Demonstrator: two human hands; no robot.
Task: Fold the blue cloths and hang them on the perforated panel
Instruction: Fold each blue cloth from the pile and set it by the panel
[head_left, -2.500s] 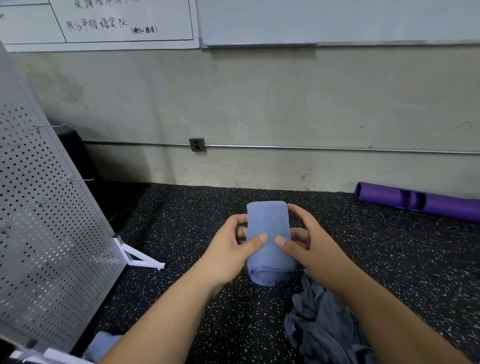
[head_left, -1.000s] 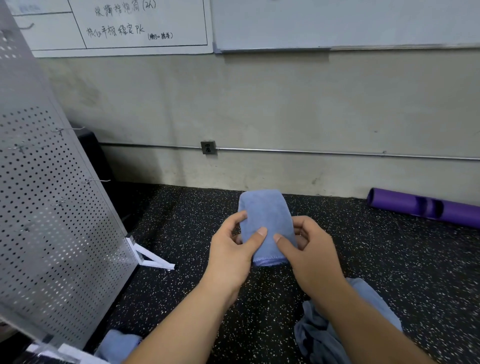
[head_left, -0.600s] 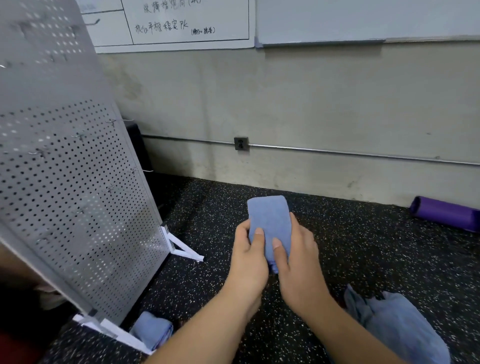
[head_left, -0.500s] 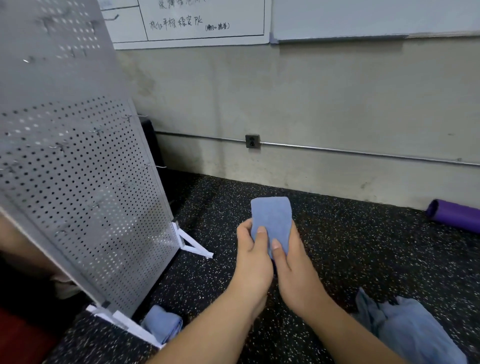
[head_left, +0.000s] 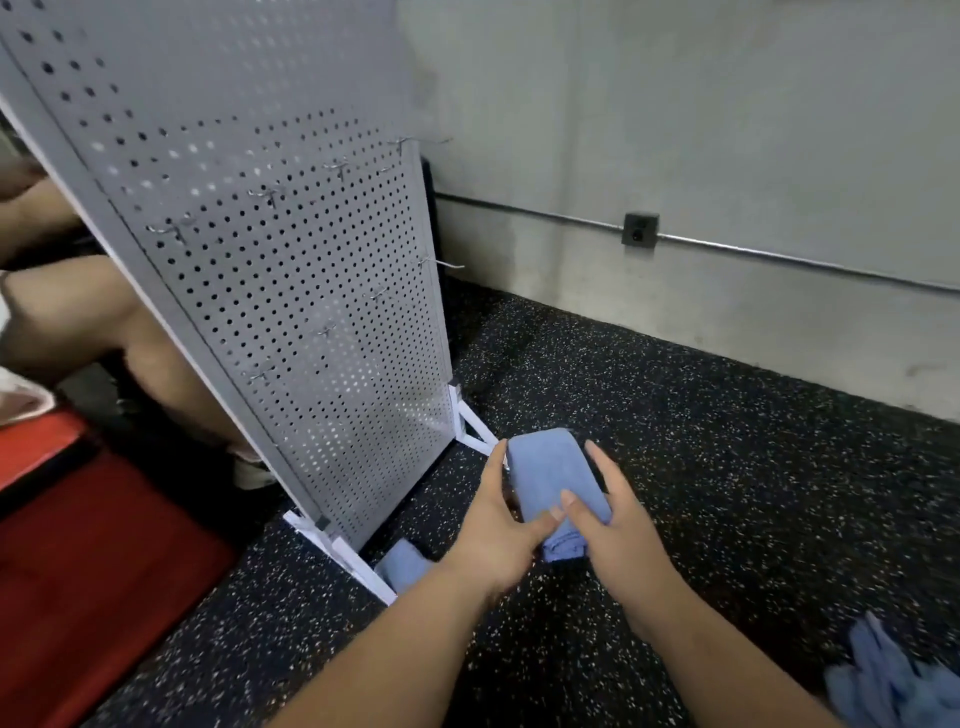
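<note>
1. Left hand (head_left: 496, 530) and right hand (head_left: 621, 532) grasp a folded blue cloth (head_left: 550, 475) between thumbs and fingers, over the speckled floor (head_left: 727, 441)
2. The perforated panel (head_left: 291, 270) stands just to its left
3. Another folded cloth (head_left: 402, 564) lies at the panel's foot

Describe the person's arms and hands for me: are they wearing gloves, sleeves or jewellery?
The left hand and right hand are bare: no gloves, rings or watch visible. The left forearm and right forearm are uncovered to the picture's edge, with no sleeve in view. Fingernails look short and unpainted.
</note>
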